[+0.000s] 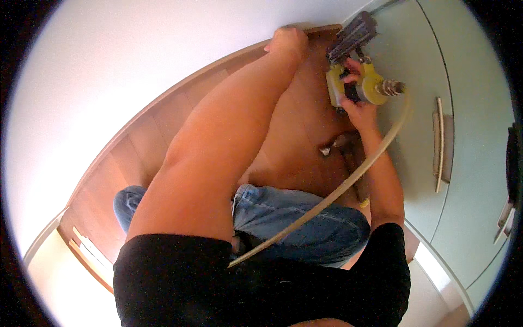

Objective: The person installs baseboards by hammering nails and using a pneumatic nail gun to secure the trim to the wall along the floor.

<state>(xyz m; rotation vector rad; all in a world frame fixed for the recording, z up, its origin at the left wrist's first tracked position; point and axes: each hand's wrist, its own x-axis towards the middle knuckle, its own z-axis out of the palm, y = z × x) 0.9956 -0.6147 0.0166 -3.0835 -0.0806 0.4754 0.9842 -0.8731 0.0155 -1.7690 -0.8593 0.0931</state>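
Note:
My right hand (359, 106) is wrapped round the handle of a yellow-green nail gun (373, 87) with a dark magazine, held low in the corner beside the cabinet. An air hose (332, 196) runs from its metal coupling back across my lap. Against the wall, my left hand (289, 43) is closed on the wooden baseboard (218, 62), near its end at the corner; its fingertips are mostly hidden. A hammer (350, 161) lies on the floor below the nail gun, partly behind my right forearm and the hose.
Pale green cabinet doors (414, 147) with bar handles (439, 144) stand close on the right. A white wall (125, 65) rises at the left and far side. My jeans-clad knees rest over the wood floor (289, 147). Light strips (90, 248) lie at lower left.

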